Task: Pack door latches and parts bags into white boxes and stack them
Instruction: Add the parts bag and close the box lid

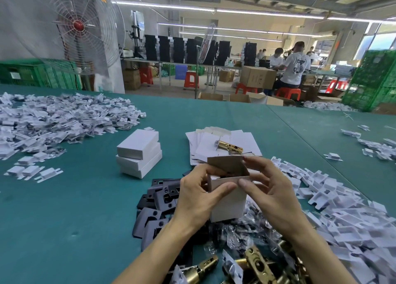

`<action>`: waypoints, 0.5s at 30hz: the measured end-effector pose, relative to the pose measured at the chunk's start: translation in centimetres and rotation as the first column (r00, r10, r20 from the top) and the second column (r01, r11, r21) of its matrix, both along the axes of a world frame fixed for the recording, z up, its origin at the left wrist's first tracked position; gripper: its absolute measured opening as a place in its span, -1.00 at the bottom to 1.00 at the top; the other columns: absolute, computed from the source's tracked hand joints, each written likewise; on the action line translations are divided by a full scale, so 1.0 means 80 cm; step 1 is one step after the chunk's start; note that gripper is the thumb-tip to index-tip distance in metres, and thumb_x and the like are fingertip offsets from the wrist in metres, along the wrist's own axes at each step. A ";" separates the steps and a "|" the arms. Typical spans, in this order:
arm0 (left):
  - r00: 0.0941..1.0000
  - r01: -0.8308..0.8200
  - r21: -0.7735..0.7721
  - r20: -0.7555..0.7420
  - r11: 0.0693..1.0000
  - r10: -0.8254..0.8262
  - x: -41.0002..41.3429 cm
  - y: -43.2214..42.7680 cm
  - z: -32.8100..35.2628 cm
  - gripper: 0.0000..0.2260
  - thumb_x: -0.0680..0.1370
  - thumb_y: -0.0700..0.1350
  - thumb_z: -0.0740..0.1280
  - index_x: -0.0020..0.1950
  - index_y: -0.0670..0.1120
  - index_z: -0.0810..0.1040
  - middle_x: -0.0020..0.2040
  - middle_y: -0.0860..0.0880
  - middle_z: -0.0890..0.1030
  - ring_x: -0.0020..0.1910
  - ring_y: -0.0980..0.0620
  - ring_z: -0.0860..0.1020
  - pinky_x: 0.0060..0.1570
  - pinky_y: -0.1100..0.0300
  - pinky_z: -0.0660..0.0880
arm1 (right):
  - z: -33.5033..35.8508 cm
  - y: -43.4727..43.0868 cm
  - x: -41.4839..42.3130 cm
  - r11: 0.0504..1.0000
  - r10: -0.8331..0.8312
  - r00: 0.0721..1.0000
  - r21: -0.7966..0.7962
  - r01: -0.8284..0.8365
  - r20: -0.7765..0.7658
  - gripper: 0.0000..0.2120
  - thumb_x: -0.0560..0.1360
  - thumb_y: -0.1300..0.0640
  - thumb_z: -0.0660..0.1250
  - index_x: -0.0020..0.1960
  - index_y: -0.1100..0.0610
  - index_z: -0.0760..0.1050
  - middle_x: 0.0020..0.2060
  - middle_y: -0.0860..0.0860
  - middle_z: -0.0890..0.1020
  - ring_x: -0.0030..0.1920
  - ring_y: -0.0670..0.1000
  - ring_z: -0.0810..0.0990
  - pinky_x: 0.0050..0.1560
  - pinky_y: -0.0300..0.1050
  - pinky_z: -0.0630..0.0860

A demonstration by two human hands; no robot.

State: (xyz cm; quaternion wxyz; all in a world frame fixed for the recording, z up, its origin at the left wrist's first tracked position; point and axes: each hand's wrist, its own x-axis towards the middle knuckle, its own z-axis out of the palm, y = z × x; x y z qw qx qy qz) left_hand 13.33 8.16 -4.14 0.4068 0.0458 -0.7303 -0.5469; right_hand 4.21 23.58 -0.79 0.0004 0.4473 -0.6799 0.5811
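I hold a small white box [228,204] upright over the green table, its brown-lined top flap [225,164] standing open. My left hand [196,194] grips the box's left side, thumb across the front. My right hand [272,189] holds the right side, with fingertips at the flap's edge. A brass door latch [229,146] lies on a pile of flat white box blanks [246,139] behind the box. Three closed white boxes [139,155] are stacked at the left. More brass latches [255,262] and clear parts bags [237,234] lie below my wrists.
Black strike plates [156,202] lie left of my hands. White cardboard inserts [342,208] are heaped at the right, and a large pile of bagged parts [53,120] covers the far left. Beyond the table stand a fan [78,24], green crates [372,80] and seated workers [295,67].
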 end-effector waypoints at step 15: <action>0.999 0.040 -0.117 0.005 0.992 -0.040 0.006 -0.002 0.010 -0.73 0.43 0.32 0.44 -0.01 0.19 0.65 0.00 0.17 0.69 0.04 0.10 0.66 -0.08 0.24 0.57 | 0.005 0.001 -0.006 0.998 -0.014 0.997 0.053 0.018 -0.077 -0.84 0.47 -0.09 0.30 -0.02 -0.13 0.62 0.04 -0.19 0.68 0.12 -0.12 0.63 0.08 -0.13 0.60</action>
